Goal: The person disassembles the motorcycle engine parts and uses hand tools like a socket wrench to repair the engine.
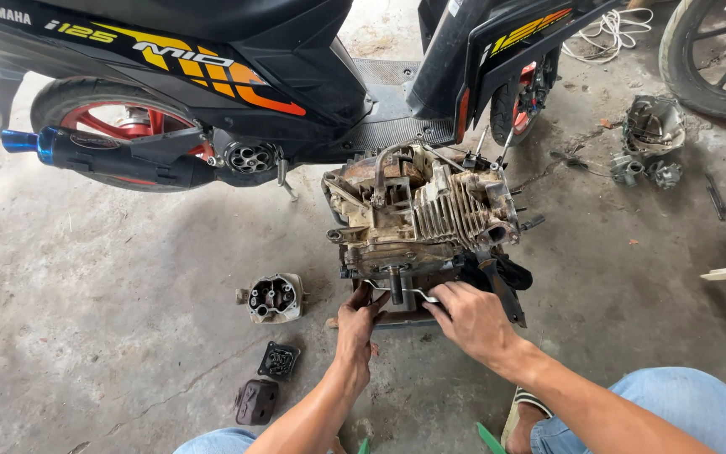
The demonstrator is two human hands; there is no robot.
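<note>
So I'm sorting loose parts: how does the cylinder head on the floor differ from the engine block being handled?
The cylinder head is small, lies alone and is untouched; the engine block is far bigger, finned, with the left hand and right hand at its base. Both are grimy metal on concrete.

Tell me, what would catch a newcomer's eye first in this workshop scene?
Probably the grimy finned engine standing on the concrete floor at centre, with the left hand and right hand both on a bent metal tool at its near edge. Behind it stands a black scooter with orange and yellow stripes and a red rear wheel. Left of the hands lies a removed cylinder head.
</note>
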